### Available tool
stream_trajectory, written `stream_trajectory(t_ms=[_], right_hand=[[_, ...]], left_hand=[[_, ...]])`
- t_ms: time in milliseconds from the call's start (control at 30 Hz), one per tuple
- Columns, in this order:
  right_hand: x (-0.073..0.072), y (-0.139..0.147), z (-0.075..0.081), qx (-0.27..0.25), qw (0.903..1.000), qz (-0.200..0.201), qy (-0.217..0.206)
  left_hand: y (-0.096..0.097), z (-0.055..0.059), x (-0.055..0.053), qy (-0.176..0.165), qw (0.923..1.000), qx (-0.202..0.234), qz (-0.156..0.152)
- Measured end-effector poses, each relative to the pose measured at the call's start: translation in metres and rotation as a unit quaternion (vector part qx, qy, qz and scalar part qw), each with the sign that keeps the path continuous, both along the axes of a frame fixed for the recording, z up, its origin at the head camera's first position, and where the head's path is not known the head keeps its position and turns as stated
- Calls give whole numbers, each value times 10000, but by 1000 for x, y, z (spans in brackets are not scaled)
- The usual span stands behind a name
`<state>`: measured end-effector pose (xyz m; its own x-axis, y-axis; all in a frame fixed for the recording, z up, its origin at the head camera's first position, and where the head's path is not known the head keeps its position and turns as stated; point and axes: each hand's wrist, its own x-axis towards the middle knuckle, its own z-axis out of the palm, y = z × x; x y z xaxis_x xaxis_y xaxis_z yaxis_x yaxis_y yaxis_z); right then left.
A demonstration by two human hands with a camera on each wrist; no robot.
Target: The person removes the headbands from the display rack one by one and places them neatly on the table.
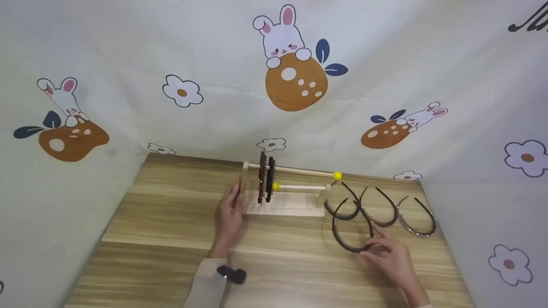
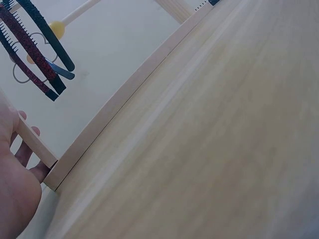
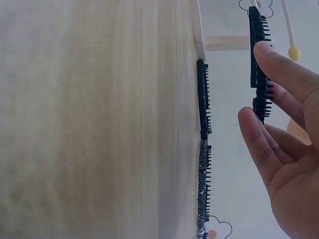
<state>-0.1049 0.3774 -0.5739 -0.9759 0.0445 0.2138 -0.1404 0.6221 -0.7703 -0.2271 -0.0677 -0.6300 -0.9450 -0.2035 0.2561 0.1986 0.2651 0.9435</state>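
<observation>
My left hand [image 1: 231, 216] grips the upright end board of a wooden rack [image 1: 282, 207]; in the left wrist view its fingers [image 2: 24, 152] wrap behind the board [image 2: 37, 142]. Two dowels with yellow ball tips run along the rack. Several toothed headbands [image 1: 261, 179], dark red and black, hang on the upper dowel near its left end. With thumb and fingers, my right hand [image 1: 391, 259] pinches a black toothed headband [image 3: 253, 55], raised off the table at the rack's right front. Its open ends point away from me.
Three more headbands lie on the wood-grain table [image 1: 171, 222] right of the rack: a dark one [image 1: 349, 217] beside it, another dark one [image 1: 394, 207], and a glittery one [image 1: 417, 233] near the right edge. Printed cloth [image 1: 214, 124] walls the table's back and sides.
</observation>
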Motion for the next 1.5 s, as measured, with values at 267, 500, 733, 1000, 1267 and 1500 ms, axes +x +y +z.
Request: stream_trajectory(t_ms=[267,500,733,1000,1267,1500], right_hand=[[9,-1,-6,388,9992,112,38],[19,-3,-7,617,9978,110,-209],[24,-3,-7,810,9957,86,-440],[24,-3,-12,1042,9919,140,-717],[22,-2,-19,1185,9902,252,-696],[19,0,-21,1238,9869,324,-981]], left_hand=[[0,2,-1,37,10000,-29,29],[0,2,-1,106,9999,-46,104],[-1,0,-2,375,9991,-127,128],[-1,0,-1,190,9998,-94,40],[0,1,0,38,9999,-89,32],[0,-1,0,3,10000,-35,63]])
